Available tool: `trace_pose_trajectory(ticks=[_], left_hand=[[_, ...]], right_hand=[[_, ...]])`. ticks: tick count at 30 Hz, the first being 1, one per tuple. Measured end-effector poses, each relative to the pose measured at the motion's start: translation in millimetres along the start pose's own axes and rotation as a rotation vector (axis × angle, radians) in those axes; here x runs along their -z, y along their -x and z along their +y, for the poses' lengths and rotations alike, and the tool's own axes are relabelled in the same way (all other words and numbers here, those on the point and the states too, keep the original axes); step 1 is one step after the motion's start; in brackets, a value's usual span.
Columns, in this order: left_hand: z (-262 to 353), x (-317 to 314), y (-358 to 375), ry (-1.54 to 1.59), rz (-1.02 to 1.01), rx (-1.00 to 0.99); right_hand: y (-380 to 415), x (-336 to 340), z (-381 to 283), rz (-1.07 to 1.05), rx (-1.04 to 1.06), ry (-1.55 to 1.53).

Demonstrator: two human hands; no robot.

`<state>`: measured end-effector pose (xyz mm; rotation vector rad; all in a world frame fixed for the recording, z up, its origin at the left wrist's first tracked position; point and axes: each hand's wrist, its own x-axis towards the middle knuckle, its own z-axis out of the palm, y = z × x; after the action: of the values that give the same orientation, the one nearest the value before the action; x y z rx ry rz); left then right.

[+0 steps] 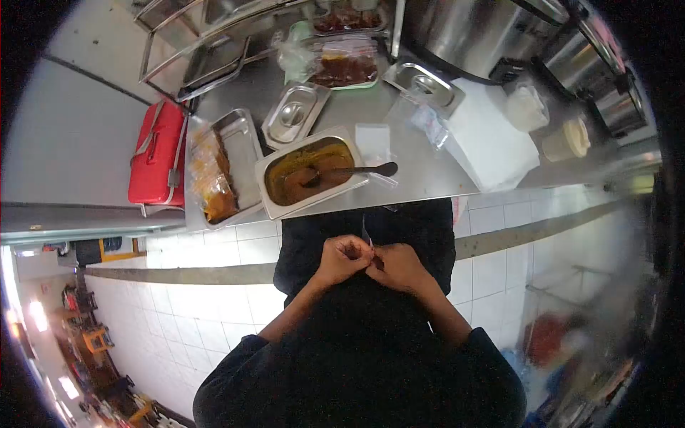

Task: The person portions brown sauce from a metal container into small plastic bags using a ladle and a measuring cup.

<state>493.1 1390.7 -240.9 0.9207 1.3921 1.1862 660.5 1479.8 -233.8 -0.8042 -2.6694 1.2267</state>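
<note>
My left hand (342, 259) and my right hand (401, 267) meet in front of my dark apron, fingertips pinched together. Between them a thin clear plastic bag (366, 230) sticks up, seen edge-on and mostly hidden by the fingers. Just beyond, at the counter's front edge, stands a steel pan (269, 201) of brown-yellow sauce (294, 187). A dark spoon (374, 170) rests in it, its handle over the right rim. To the left, a steel tray (247, 146) holds several filled clear bags (214, 178).
Two steel lids (291, 114) (426, 84) lie on the counter (421, 160). Behind are a bagged dark-red food (346, 70), white sheets (492, 135), a plastic cup (566, 139) and large steel pots (464, 32). A red case (155, 153) stands at the left end.
</note>
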Motion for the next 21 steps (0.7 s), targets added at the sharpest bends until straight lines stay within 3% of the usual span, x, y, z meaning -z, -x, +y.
trace_pose_trajectory(ticks=[3,5,6,8,12,14,16,17,18,19,20,21], left_hand=[[-11.1,-1.7,2.4,0.17,0.023,-0.037],[-3.4,0.0,0.8,-0.029,0.064,-0.047],[-2.9,3.7,0.7,-0.333,0.022,-0.028],[2.4,-1.8,5.7,-0.354,0.02,0.029],[-4.4,-3.5,5.8,-0.433,0.031,0.087],[3.8,-11.2,8.8,-0.411,0.046,0.148],[-9.8,-12.6,9.7,-0.496,0.022,0.182],[-26.1,-20.7,8.6,-0.549,0.153,0.186],[-31.4,-21.0,8.1,-0.528,0.181,0.064],[-23.8,-20.7,12.3,-0.505,0.217,0.109],[-20.2,-24.4,14.6,-0.354,0.316,0.117],[7.0,-20.1,21.3,-0.364,0.372,0.01]], right_hand=[[-1.0,-5.6,4.3,-0.005,0.032,-0.021],[-6.5,-5.2,2.5,0.027,0.06,0.061],[-9.6,-7.9,2.6,0.021,0.064,0.067],[-17.9,-15.1,5.9,-0.064,0.057,0.317],[-25.2,-15.8,8.2,-0.058,0.111,0.33],[-28.3,-13.2,10.7,0.053,0.238,0.327],[-25.9,-5.4,1.3,-0.031,0.146,0.416],[-22.9,-2.9,-2.6,0.097,0.223,0.328],[-15.4,-4.9,5.5,0.238,0.21,0.46],[-19.3,8.3,5.1,0.259,0.313,0.529],[-22.7,2.2,3.6,0.423,0.388,0.549],[-22.2,-10.4,15.8,0.341,0.277,0.496]])
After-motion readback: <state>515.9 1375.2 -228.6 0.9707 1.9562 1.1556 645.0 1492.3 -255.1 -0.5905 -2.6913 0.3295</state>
